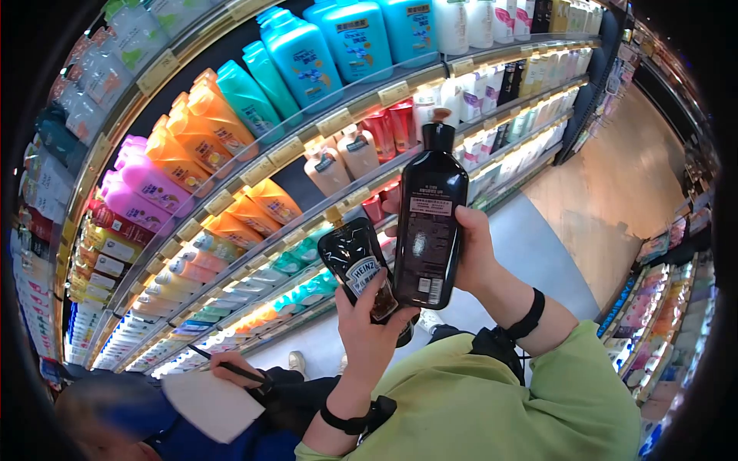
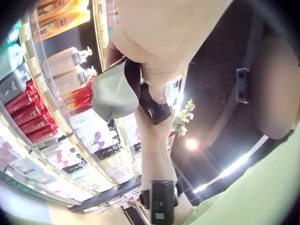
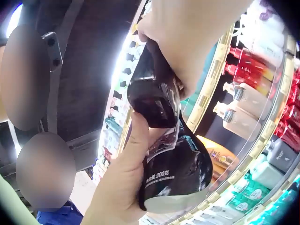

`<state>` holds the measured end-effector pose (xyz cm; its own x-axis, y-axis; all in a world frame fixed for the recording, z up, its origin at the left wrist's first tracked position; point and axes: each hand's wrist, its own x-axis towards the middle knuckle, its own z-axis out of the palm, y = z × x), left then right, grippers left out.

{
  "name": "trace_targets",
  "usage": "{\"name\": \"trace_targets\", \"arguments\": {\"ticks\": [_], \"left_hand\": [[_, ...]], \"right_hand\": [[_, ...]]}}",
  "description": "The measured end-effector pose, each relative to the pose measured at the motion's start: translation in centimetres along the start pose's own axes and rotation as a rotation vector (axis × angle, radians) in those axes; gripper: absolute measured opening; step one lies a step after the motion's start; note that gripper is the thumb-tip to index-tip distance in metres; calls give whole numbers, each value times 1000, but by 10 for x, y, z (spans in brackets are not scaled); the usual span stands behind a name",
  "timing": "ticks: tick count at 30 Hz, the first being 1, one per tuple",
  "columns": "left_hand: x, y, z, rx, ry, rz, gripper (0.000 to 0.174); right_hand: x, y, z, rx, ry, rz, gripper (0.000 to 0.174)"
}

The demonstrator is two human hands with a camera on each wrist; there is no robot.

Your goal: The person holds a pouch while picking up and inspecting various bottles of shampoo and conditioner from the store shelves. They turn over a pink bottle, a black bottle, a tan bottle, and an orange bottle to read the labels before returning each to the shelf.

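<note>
My left hand (image 1: 369, 319) grips a black spouted Heinz pouch (image 1: 357, 269), its thumb over the front and its pale base (image 2: 115, 93) showing in the left wrist view. A finger of the same hand reaches under the bottom of a tall dark bottle (image 1: 430, 230). My right hand (image 1: 473, 242) holds that bottle upright, its back label and barcode facing me, thumb on one side and fingertips on the other. In the right wrist view the pouch (image 3: 180, 171) and the bottle's base (image 3: 154, 101) are side by side, overlapping.
Lit shelves of bottles, with blue pump bottles (image 1: 357, 38) and orange ones (image 1: 184, 138), curve round in front. At lower left a person's hand (image 1: 234, 369) holds a pen above white paper (image 1: 211, 403). More stocked shelves (image 1: 642, 315) stand at right, beyond the floor (image 1: 607, 192).
</note>
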<state>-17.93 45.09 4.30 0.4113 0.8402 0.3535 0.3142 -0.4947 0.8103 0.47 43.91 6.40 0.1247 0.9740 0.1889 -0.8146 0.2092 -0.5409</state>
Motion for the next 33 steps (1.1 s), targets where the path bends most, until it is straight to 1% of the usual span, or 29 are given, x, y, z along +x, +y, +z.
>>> {"name": "trace_targets", "arguments": {"ticks": [1,2,3,4,6,8,10,14,16,20,23,26,28,33], "left_hand": [[1,-3,2,-149,-91,-69,61],[3,-5,2,-296,-182,-136,59],[4,-3,1,-257,-260,-92,55],[3,-3,3,-261,-269,-95,55],[0,-5,6,-511,-382,-191,53],[-1,-6,7,-535,-397,-195,51],[0,-6,7,-468,-405,-178,50],[2,-4,10,-490,-428,-190,50],[3,-4,11,-512,-440,-162,50],[4,-5,11,-513,-459,-178,50],[6,-3,10,-466,-449,-156,51],[7,-2,10,-463,-458,-172,51],[7,-3,11,-528,-465,-196,51],[7,-3,11,-509,-471,-193,51]], "right_hand": [[-1,0,-8,12,-57,40,73],[-2,-2,-8,9,-44,37,73],[-3,-2,-7,16,-53,40,80],[-3,-1,-5,26,-61,44,86],[-5,-2,-4,41,-42,30,88],[-7,-5,-6,22,-71,21,90],[-9,-7,-6,-4,-66,5,91],[-11,-9,-10,29,-97,11,90],[-12,-8,-11,58,-115,-4,89],[-13,-10,-10,54,-84,11,89],[-12,-10,-12,24,-65,12,89],[-10,-9,-15,41,-84,21,89],[-8,-7,-17,121,-121,21,88],[-8,-9,-17,84,-119,33,89]]}}
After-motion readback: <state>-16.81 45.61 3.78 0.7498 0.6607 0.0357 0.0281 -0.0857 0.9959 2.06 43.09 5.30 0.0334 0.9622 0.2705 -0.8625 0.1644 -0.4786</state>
